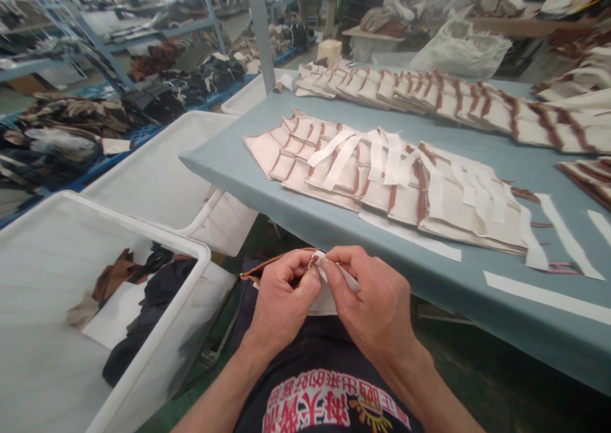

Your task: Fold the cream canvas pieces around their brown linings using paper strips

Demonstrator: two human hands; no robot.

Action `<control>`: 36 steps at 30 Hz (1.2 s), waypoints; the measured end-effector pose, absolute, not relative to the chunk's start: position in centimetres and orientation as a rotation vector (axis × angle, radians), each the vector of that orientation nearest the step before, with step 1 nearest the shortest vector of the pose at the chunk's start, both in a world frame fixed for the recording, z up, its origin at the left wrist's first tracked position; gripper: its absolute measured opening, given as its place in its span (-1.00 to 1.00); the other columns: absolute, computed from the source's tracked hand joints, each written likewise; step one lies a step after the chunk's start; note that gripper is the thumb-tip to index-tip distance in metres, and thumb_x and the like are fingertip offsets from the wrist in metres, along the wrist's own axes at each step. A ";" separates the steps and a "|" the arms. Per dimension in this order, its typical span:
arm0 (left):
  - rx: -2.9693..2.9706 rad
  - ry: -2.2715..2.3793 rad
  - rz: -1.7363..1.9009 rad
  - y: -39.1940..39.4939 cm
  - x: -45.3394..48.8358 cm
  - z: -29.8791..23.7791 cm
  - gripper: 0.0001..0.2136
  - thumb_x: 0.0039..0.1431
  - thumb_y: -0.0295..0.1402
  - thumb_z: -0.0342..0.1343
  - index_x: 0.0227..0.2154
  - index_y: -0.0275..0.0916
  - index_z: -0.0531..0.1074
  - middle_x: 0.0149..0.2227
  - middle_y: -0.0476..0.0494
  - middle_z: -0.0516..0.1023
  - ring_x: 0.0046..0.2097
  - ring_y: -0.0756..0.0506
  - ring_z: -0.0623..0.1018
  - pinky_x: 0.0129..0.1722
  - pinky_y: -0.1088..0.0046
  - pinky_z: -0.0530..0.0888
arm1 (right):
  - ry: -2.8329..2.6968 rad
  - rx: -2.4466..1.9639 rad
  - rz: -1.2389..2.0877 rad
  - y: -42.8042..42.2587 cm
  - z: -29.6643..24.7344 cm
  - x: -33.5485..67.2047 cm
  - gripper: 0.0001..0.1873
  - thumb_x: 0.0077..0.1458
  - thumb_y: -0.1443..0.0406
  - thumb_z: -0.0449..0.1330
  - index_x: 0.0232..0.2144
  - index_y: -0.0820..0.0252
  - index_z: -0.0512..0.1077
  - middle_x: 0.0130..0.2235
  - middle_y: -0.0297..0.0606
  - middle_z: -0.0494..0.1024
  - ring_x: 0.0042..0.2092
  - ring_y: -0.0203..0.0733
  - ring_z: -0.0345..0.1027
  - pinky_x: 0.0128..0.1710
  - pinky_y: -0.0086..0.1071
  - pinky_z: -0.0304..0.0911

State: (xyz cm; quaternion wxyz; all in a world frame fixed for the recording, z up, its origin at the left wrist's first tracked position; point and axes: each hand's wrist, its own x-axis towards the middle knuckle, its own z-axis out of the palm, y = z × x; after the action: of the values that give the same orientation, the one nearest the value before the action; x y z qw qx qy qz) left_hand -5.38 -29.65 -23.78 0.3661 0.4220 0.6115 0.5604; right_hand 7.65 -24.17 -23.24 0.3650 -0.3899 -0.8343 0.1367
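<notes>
Just off the table's near edge, above my lap, both hands pinch one cream fabric piece (324, 300) with a brown edge. My left hand (286, 288) closes thumb and fingers on its brown-edged corner. Close beside it, my right hand (370, 290) grips the same piece, its fingertips almost touching the left ones. The fold between the fingertips is small and partly hidden. On the blue-green table (229, 156) lies an overlapping row of sewn cream pieces (296, 149) with brown edging, and white strips (377, 156) lie across them.
A second long row of cream pieces (410, 92) runs along the table's far side. White plastic bins (203, 255) stand at my left, the nearest holding dark and brown cloth. A metal post (260, 32) rises at the table's far left corner. Loose white strips (548, 293) lie near the front edge.
</notes>
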 end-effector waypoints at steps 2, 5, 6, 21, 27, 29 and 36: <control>1.092 1.569 1.464 -29.6 -5.2 -23.7 -0.85 0.17 -0.43 0.13 -0.36 -0.28 0.62 -0.42 -0.03 0.65 -0.40 -0.01 0.57 -0.42 0.58 0.45 | -2.147 -0.989 0.315 -24.1 -23.2 7.7 -0.76 0.38 0.25 0.14 -0.35 0.14 0.50 -0.44 -0.35 0.63 -0.43 -0.16 0.43 -0.35 -0.33 0.11; 1.114 1.570 1.499 -29.6 -5.1 -23.4 -0.85 0.15 -0.44 0.11 -0.40 -0.28 0.60 -0.46 0.00 0.63 -0.42 0.00 0.57 -0.44 0.60 0.43 | -2.161 -0.976 0.297 -24.1 -23.1 7.7 -0.72 0.41 0.24 0.11 -0.35 0.14 0.53 -0.45 -0.33 0.62 -0.44 -0.15 0.43 -0.36 -0.32 0.09; 1.125 1.578 1.506 -29.7 -5.1 -23.4 -0.84 0.15 -0.45 0.11 -0.40 -0.28 0.60 -0.46 0.00 0.62 -0.42 0.00 0.57 -0.44 0.60 0.43 | -2.168 -0.969 0.293 -24.1 -23.0 7.7 -0.71 0.41 0.24 0.11 -0.35 0.14 0.53 -0.45 -0.32 0.62 -0.44 -0.15 0.42 -0.35 -0.31 0.09; 1.219 1.683 1.391 -30.3 -5.3 -23.0 -0.84 0.10 -0.42 0.04 -0.48 -0.27 0.50 -0.48 -0.01 0.60 -0.43 -0.02 0.50 -0.43 0.56 0.40 | -2.164 -1.109 1.179 -21.9 -21.7 8.4 -0.82 0.19 0.14 0.25 -0.33 0.13 0.45 -0.55 -0.46 0.44 -0.51 -0.28 0.28 -0.48 -0.43 0.06; 1.252 1.642 1.224 -30.3 -5.8 -22.3 -0.84 0.05 -0.41 -0.04 -0.54 -0.27 0.41 -0.51 0.01 0.42 -0.44 0.00 0.35 -0.45 0.51 0.27 | -2.194 -0.936 1.445 -20.5 -22.8 8.3 -0.60 0.25 -0.02 0.18 -0.45 0.14 0.35 -0.52 -0.43 0.39 -0.49 -0.31 0.19 -0.51 -0.44 0.01; 1.222 1.581 1.154 -30.2 -5.9 -21.8 -0.86 0.02 -0.39 -0.05 -0.57 -0.25 0.34 -0.53 0.04 0.31 -0.46 0.02 0.27 -0.47 0.51 0.22 | -2.266 -0.811 1.309 -20.0 -23.1 8.5 -0.56 0.31 0.00 0.12 -0.50 0.14 0.31 -0.55 -0.44 0.32 -0.50 -0.32 0.13 -0.49 -0.42 -0.03; 1.077 1.372 1.084 -30.3 -6.0 -20.2 -0.84 0.02 -0.32 0.03 -0.52 -0.29 0.40 -0.42 -0.06 0.46 -0.42 0.00 0.36 -0.43 0.49 0.28 | -2.033 -0.537 1.313 -18.8 -23.3 9.8 -0.47 0.49 0.04 -0.16 -0.38 0.15 0.40 -0.43 -0.36 0.45 -0.38 -0.27 0.31 -0.30 -0.37 0.21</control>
State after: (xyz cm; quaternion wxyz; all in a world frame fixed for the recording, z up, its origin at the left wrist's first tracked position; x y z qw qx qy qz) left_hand -6.01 -30.29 -20.20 0.5179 0.4486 0.5716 0.4516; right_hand 9.76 -18.76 -23.26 0.3253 -0.2048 -0.7755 0.5008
